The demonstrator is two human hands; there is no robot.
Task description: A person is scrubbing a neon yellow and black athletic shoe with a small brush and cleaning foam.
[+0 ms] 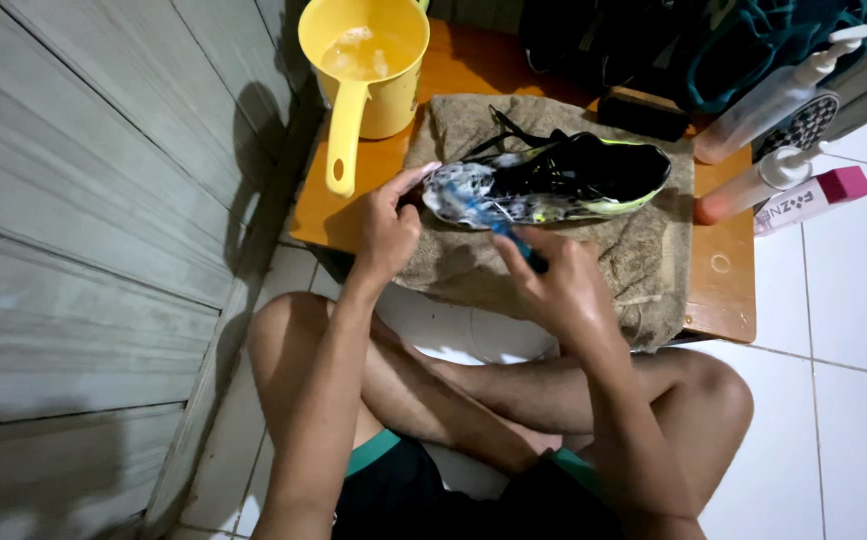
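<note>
Soapy black shoe (564, 178) lies on a brown towel (654, 260) mid-desk, catching drips. Our left hand (389, 225) grips its foamy toe to steady it; our right hand (554, 285) clenches a blue brush (514, 240) against it. Yellow dipper (366, 75) sits at the desk's far left corner, within reach.

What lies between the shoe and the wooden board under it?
In the head view, a brown towel is spread between the shoe and the orange wooden board; the shoe rests on the towel, not on bare wood.
</note>
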